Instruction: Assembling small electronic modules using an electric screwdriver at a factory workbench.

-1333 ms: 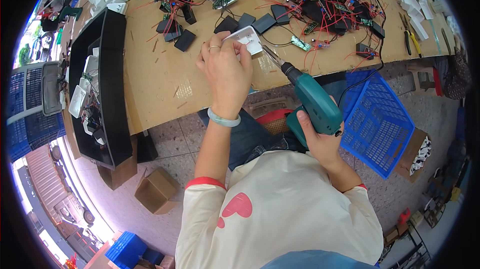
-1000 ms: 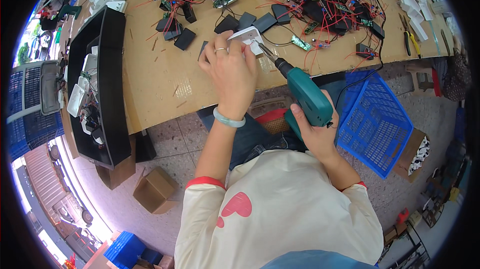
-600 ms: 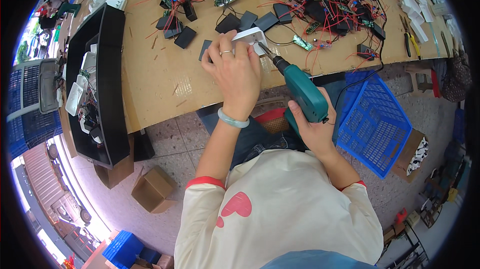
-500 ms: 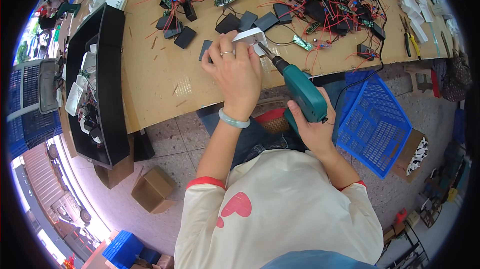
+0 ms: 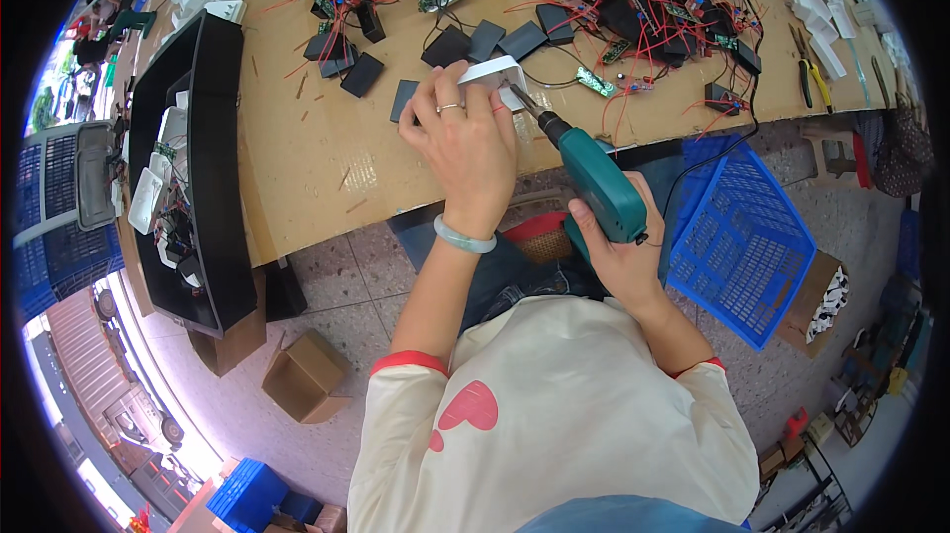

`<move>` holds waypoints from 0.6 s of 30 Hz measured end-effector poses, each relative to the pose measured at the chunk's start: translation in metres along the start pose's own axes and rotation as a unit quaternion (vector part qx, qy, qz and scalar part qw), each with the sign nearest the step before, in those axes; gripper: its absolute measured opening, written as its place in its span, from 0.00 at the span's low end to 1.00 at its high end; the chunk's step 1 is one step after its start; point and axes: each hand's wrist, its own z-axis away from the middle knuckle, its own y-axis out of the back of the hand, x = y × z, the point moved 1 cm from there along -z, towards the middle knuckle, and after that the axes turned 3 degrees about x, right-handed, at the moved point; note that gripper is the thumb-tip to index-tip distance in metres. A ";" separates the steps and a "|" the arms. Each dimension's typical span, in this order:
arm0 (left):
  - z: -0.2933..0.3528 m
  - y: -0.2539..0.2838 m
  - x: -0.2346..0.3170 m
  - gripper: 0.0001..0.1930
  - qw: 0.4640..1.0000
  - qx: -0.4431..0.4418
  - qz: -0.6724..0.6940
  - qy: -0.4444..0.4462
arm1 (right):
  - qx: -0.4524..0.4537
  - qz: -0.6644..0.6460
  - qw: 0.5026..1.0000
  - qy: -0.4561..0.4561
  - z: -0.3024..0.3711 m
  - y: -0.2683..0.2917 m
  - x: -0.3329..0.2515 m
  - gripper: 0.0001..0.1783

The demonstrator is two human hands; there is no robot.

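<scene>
My left hand (image 5: pixel 463 142) is closed over a white plastic housing (image 5: pixel 495 71) at the near part of the table, steadying it. The fingers cover much of the housing's left side. My right hand (image 5: pixel 625 246) grips a green electric screwdriver (image 5: pixel 600 180) by its handle. The tool points up and left, and its bit reaches into the open housing beside my left fingertips. What lies under the bit is too small to make out. Several black rectangular boxes (image 5: pixel 485 41) lie just beyond the housing.
A black bin (image 5: pixel 218 167) with white housings and wired parts stands at the left. Circuit boards with red wires (image 5: pixel 653 18) are heaped at the far right. Pliers (image 5: pixel 804 68) lie near the right edge. A blue crate (image 5: pixel 742 246) is on the floor, right of me.
Almost nothing differs. Both hands and the screwdriver hold their places, with the bit still in the housing; the view has shifted very slightly.
</scene>
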 end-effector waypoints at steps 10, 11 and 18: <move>0.000 0.005 -0.002 0.09 0.999 -0.002 0.044 0.002 | 0.001 -0.005 1.000 -0.007 0.001 0.000 0.000 0.14; 0.000 0.005 -0.002 0.08 0.999 -0.005 0.039 0.000 | 0.001 -0.005 1.000 -0.007 0.001 0.000 0.001 0.14; -0.001 0.005 -0.001 0.08 0.999 -0.014 0.033 0.001 | 0.002 -0.003 1.000 -0.020 0.002 0.000 0.002 0.14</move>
